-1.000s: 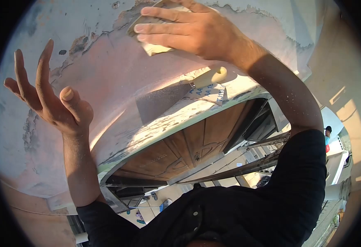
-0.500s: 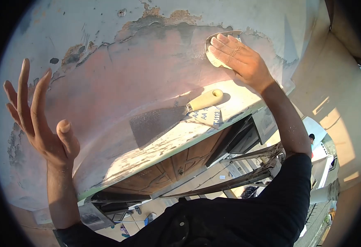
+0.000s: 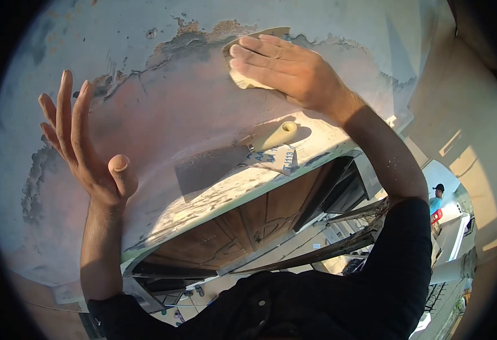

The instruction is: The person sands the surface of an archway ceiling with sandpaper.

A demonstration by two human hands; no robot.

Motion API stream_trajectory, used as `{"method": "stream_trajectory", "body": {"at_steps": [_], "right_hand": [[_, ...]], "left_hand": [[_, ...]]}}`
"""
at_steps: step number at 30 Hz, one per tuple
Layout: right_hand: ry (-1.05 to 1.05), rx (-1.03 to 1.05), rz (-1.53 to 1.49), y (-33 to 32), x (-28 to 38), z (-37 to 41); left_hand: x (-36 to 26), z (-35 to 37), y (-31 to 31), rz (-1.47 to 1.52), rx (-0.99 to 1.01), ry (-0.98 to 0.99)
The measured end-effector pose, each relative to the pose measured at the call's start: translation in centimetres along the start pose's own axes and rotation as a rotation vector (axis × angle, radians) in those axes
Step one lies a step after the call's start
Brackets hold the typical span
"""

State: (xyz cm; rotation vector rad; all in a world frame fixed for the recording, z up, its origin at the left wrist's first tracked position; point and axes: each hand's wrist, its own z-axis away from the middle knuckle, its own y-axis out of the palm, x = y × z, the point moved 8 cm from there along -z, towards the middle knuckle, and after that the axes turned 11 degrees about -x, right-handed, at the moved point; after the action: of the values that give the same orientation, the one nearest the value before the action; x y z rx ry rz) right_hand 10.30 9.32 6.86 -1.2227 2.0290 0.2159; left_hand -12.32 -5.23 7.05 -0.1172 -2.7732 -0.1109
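My right hand (image 3: 299, 68) presses a folded piece of sandpaper (image 3: 247, 83) flat on the curved wall (image 3: 174, 102), over the edge of a pinkish, chipped patch. Its fingers lie together across the sheet and cover most of it. On the left, my left hand (image 3: 98, 170) is raised by the wall, fingers spread and holding nothing. Below the patch, a wide scraper (image 3: 214, 169) with a pale handle rests on the sunlit ledge (image 3: 172, 221). Partly under its handle lies another sandpaper piece (image 3: 284, 160) with blue print on its back.
Under the ledge is a brown carved wooden door (image 3: 248, 226). A dark weathered beam (image 3: 339, 247) crosses below, above a tiled floor with footwear far down. A person in a cap (image 3: 437, 198) is at the far right. A beige wall (image 3: 464, 153) borders that side.
My right hand has slid left along the wall with the sandpaper. My left hand appears slightly further right and higher, still spread. The scraper stays on the ledge while the view has shifted.
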Motion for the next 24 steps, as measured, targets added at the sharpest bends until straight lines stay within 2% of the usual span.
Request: {"method": "stream_trajectory", "body": {"at_steps": [2, 4, 7, 9, 11, 12, 14, 16, 17, 19, 20, 22, 23, 24], "right_hand": [[-0.129, -0.113, -0.181, 3.3, 4.6, -6.0], [-0.185, -0.136, -0.17, 4.9, 7.0, -10.1], [-0.204, -0.13, -0.155, 4.2, 6.2, -9.6], [-0.117, -0.049, -0.2, 2.2, 3.7, -6.2], [-0.006, 0.035, -0.132, -0.2, 0.1, -1.6], [0.061, 0.057, -0.067, -0.8, -1.4, 0.0], [0.05, 0.048, -0.015, -0.9, -1.8, -0.3], [0.117, 0.016, 0.002, -0.1, -1.0, -1.4], [0.052, 0.016, -0.046, 0.7, 0.8, -3.4], [-0.058, 0.007, -0.101, 2.8, 4.5, -6.7], [-0.112, 0.0, -0.114, 3.6, 5.8, -7.6], [-0.122, 0.018, -0.111, 3.8, 5.4, -8.0], [-0.165, 0.039, -0.117, 3.8, 5.1, -8.2], [-0.107, 0.052, -0.092, 2.6, 3.9, -7.7]], "left_hand": [[0.3, 0.3, 0.0, -0.019, -0.032, -0.058], [0.4, 0.8, -0.7, -0.042, -0.043, -0.016], [0.4, 1.2, -2.8, -0.113, -0.082, -0.007], [1.1, 1.9, -4.0, -0.192, -0.079, 0.041], [2.2, 2.0, -5.0, -0.237, -0.1, -0.01], [3.2, 1.9, -5.5, -0.203, -0.147, -0.099], [4.2, 1.2, -5.6, -0.146, -0.222, -0.21], [3.4, 0.2, -5.0, -0.15, -0.233, -0.169], [2.9, -0.3, -4.6, -0.15, -0.25, -0.143], [2.1, -0.1, -4.1, -0.121, -0.217, -0.113], [2.4, 0.9, -3.7, -0.145, -0.134, -0.107], [3.1, 2.9, -3.9, -0.183, -0.017, -0.079], [3.5, 3.2, -4.5, -0.176, -0.021, -0.07], [3.8, 3.6, -5.1, -0.208, -0.013, -0.035]]}}
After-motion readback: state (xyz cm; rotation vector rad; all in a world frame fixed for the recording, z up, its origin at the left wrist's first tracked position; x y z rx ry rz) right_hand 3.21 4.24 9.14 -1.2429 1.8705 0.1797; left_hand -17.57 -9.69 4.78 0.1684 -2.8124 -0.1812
